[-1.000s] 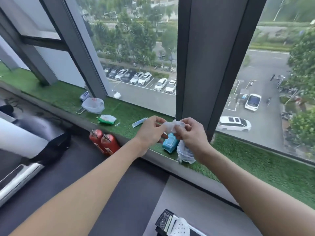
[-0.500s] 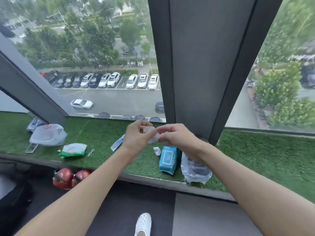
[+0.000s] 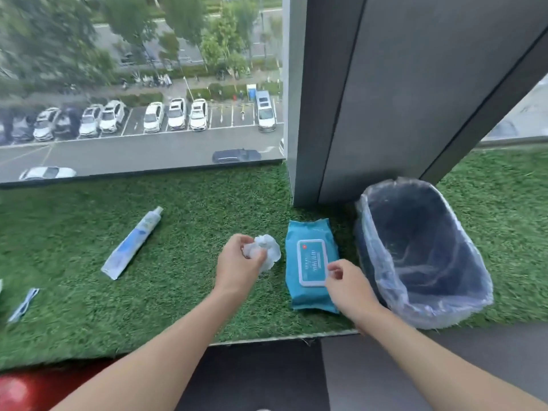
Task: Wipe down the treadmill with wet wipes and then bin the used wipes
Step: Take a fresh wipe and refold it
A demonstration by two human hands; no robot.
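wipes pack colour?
Teal-blue, with a white-edged flap lid on the wipes pack; clear in the head view.

Left hand grips a crumpled wipe beside the wipe pack.

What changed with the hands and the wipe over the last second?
The right hand let go of the wipe and dropped toward the wipe pack; the left hand now holds the bunched wipe alone. Pack and lined bin stayed on the grass ledge.
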